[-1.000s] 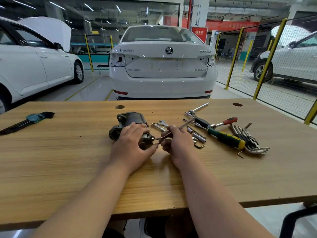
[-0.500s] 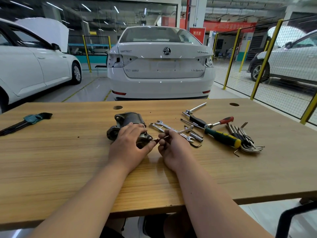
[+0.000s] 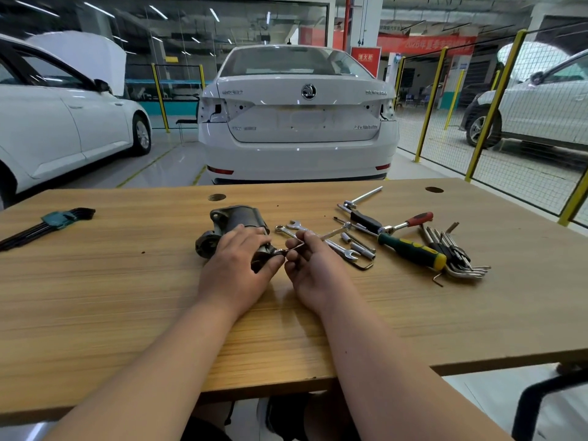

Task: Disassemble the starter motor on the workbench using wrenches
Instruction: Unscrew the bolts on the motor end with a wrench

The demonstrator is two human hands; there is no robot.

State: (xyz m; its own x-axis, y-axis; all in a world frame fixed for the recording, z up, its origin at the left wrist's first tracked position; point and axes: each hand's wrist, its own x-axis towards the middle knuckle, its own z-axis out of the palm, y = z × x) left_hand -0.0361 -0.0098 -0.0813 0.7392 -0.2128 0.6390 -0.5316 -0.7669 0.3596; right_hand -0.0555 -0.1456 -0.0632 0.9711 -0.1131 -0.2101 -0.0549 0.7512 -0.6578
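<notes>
The starter motor (image 3: 237, 221) lies on its side near the middle of the table (image 3: 127, 297), its dark cast nose end towards the left and far side and its near end hidden under the fingers. It looks like a dense, rigid lump of steel and cast metal. It is probably heavy enough to sit firmly, but its round body would likely roll once a fastener is turned. The barrel of the housing seems the sound place to hold it, pressing down from above. The left hand (image 3: 237, 265) does this, palm down with fingers curled over the body and the thumb reaching round towards the near end. The metal may be oily, so a full wrap is safer than a fingertip grip. The right hand (image 3: 313, 265) pinches a slim wrench (image 3: 337, 231) between thumb and curled fingers, close to its working head. That head meets the motor's near end just beside the left thumb, but the fastener itself cannot be made out. Such a thin, light tool could easily slip off a small nut, so a hold close to the head makes sense for seating it. Just beyond the right hand lie loose spanners (image 3: 337, 248), with a green and yellow screwdriver (image 3: 410, 251) and a bunch of hex keys (image 3: 458, 259) further right. Another hex key set (image 3: 54, 219) sits well apart on the far left of the table.
</notes>
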